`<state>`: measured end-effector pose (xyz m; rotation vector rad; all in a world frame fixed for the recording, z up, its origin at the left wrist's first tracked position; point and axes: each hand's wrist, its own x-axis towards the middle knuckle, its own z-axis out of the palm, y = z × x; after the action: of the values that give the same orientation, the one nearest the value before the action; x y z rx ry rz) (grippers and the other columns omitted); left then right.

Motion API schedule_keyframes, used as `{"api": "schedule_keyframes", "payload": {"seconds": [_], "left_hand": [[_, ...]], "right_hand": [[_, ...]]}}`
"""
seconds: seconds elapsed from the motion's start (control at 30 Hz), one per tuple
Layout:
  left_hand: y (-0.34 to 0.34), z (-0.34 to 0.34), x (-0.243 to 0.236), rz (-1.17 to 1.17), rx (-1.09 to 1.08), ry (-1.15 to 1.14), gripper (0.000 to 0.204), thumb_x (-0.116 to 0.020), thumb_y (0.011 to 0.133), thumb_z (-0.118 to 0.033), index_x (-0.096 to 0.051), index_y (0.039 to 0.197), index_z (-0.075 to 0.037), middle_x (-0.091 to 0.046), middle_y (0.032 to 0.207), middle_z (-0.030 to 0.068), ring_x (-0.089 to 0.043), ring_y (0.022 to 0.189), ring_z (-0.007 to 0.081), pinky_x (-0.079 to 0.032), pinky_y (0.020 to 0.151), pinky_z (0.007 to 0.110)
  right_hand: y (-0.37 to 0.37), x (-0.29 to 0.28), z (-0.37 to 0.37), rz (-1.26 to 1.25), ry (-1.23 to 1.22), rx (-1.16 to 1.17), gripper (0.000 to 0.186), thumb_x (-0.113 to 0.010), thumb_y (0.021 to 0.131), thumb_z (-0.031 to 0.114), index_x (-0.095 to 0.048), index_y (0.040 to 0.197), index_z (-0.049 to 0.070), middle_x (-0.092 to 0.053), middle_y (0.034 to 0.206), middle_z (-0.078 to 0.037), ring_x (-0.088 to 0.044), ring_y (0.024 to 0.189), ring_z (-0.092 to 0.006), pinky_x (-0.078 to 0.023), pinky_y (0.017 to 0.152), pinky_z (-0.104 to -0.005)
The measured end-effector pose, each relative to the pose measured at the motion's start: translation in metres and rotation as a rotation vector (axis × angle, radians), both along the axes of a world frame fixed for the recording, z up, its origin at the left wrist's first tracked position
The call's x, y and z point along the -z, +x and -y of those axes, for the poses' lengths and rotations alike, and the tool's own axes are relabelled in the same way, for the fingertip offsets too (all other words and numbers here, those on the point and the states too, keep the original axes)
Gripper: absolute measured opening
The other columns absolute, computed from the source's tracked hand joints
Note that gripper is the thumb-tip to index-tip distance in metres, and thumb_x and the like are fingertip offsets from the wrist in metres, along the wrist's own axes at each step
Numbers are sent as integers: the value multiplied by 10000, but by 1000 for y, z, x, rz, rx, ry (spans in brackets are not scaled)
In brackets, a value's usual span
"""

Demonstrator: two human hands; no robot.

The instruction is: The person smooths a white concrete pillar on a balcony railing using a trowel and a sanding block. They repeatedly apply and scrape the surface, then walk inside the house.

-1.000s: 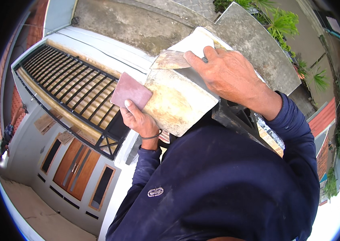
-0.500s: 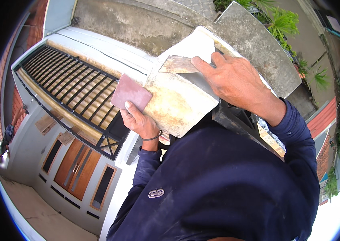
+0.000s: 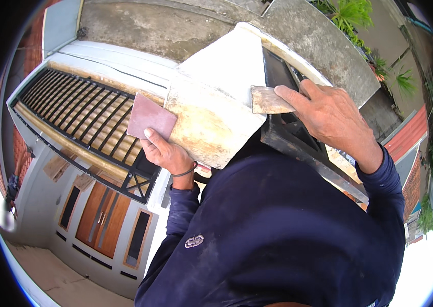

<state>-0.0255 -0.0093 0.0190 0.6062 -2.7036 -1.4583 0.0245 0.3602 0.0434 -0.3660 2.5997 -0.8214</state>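
Observation:
My left hand (image 3: 168,153) is closed on the lower edge of a flat, pinkish-brown square plate (image 3: 151,116), the thumb lying on its face. The plate is tilted beside the left edge of a pillar top (image 3: 203,123), which is white with a yellow-brown stained patch. In my right hand (image 3: 326,110), pinched between thumb and fingers, is a scraper (image 3: 268,100) with a wide, stained blade. The blade's left end is over the pillar's right edge; I cannot tell whether it touches. My fingers hide the scraper's other end.
A black metal railing (image 3: 83,107) runs off to the left of the pillar, and a dark metal frame (image 3: 298,146) stands close on its right. Beyond lies a concrete surface (image 3: 145,30) with green plants (image 3: 352,15). Wooden doors (image 3: 104,217) show at lower left.
My right hand has moved the scraper rightward and slightly down, from over the pillar top to its right edge. The left hand still holds the plate; the whole view has shifted a little.

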Motion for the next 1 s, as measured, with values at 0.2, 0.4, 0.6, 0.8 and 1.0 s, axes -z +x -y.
{"api": "schedule_keyframes", "payload": {"seconds": [0.2, 0.4, 0.6, 0.8, 1.0], "left_hand": [[-1, -6, 3, -77, -62, 79, 438, -518, 1197, -385, -561, 1019, 13, -591, 853, 44, -534, 819, 115, -519, 750, 298], [-2, -9, -1, -74, -50, 45, 453, -527, 1193, -390, -576, 1033, 30, -609, 881, 63, -541, 842, 125, -521, 779, 302], [-1, -5, 3, -92, -20, -7, 466, -528, 1193, -393, -579, 1011, 34, -595, 870, 61, -506, 819, 125, -499, 755, 307], [-2, -6, 2, -103, -37, 32, 476, -528, 1193, -398, -582, 1003, 35, -583, 860, 62, -487, 805, 128, -486, 749, 310], [-4, -13, 1, -105, -57, 37, 455, -513, 1199, -374, -553, 984, 25, -607, 882, 74, -532, 816, 129, -525, 756, 312]], "right_hand": [[22, -17, 1, -41, 38, -17, 494, -708, 883, 60, -656, 1374, 68, -563, 900, -111, -675, 730, -275, -533, 645, -437], [12, -17, 5, -77, 70, -92, 371, -701, 895, 73, -638, 1253, -3, -637, 892, -136, -751, 797, -277, -605, 676, -410], [17, -25, 1, -49, 170, -97, 352, -711, 886, 89, -636, 1218, -5, -640, 885, -133, -756, 795, -291, -602, 656, -403], [18, -20, 8, -4, 137, -85, 313, -715, 879, 91, -634, 1167, 1, -638, 871, -137, -750, 747, -289, -587, 626, -391], [13, -13, 14, -130, 92, -30, 453, -690, 898, 69, -645, 1346, 22, -586, 899, -120, -692, 748, -278, -528, 637, -431]]}}
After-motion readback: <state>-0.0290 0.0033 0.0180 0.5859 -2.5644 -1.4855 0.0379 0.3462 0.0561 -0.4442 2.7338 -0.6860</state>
